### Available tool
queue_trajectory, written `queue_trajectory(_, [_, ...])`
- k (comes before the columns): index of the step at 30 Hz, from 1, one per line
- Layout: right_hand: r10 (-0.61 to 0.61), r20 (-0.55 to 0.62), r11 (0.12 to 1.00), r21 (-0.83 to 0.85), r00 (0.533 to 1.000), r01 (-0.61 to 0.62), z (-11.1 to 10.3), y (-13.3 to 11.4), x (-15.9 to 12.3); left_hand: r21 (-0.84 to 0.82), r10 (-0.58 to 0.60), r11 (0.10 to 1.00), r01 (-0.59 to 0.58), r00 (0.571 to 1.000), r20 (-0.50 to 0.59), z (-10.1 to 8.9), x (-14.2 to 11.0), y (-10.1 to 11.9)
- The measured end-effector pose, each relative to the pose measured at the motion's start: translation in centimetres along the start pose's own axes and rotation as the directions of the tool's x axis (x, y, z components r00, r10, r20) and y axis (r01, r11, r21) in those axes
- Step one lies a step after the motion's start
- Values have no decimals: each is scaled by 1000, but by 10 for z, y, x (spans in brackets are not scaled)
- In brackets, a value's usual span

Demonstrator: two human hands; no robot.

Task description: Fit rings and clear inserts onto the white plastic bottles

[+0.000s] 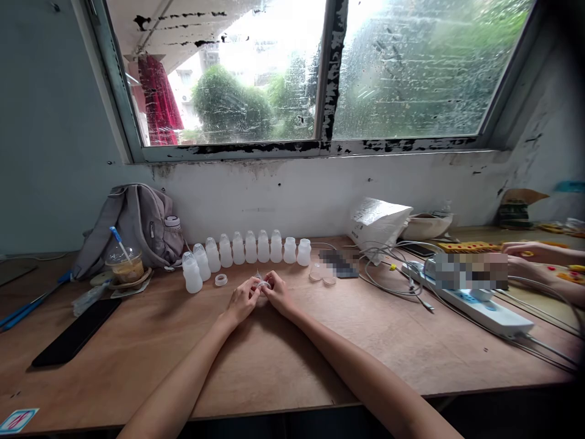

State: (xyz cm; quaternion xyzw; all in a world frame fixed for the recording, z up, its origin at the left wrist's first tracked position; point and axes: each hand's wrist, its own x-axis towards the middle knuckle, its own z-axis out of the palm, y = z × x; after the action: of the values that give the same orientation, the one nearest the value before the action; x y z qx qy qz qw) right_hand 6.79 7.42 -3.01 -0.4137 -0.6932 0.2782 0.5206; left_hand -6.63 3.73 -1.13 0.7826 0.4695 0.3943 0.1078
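Both hands (259, 296) pinching a small translucent piece (261, 283) above a wooden tabletop (274, 353), below a window (324, 79).

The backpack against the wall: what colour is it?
The backpack is grey, shown in the head view.

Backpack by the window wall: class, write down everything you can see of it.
The backpack is grey, in what looks like soft fabric, with wide straps. It sits slightly slumped at the back left of the wooden table, near the wall. A lidded bottle pokes from its side pocket.
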Motion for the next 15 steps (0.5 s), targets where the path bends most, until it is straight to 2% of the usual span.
queue_trajectory(10, [7, 19, 1000, -30, 1000, -6, 2, 6, 2, 62, 23, 998, -24, 1000, 16, 2, -1, 0])
queue_trajectory(15, [2, 16, 1000, -31, 1000, -1, 2, 11, 3, 85, -15, 996, 14, 1000, 2, 4, -3, 1])
